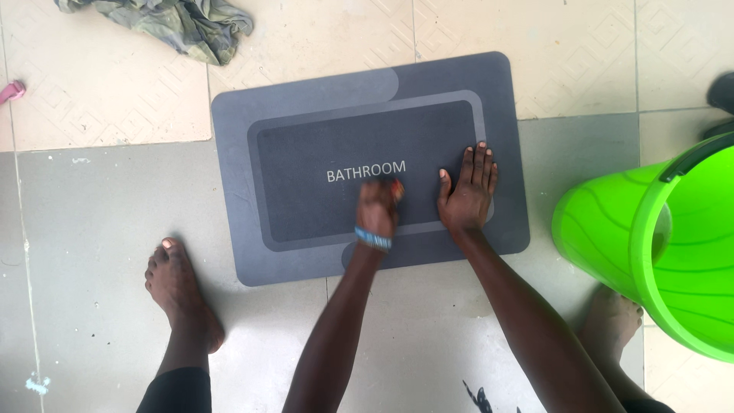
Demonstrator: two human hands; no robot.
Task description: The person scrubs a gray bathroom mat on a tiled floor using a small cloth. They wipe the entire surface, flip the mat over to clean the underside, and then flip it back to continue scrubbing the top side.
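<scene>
A dark grey bath mat point(306, 153) lies flat on the tiled floor point(99, 206). The right hand point(468, 191) presses on it at 3 o'clock of centre, fingers spread flat. The left hand point(378, 208), blurred, is curled over something small and reddish I cannot identify, just beside the right. A green bucket point(650, 245) stands at 3 o'clock, a crumpled cloth point(176, 23) at 11 o'clock

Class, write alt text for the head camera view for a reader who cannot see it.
A person bends over a grey bath mat on a tiled floor, the right hand flat on it, the left hand blurred beside. A green bucket stands right; crumpled cloth lies top left.
</scene>
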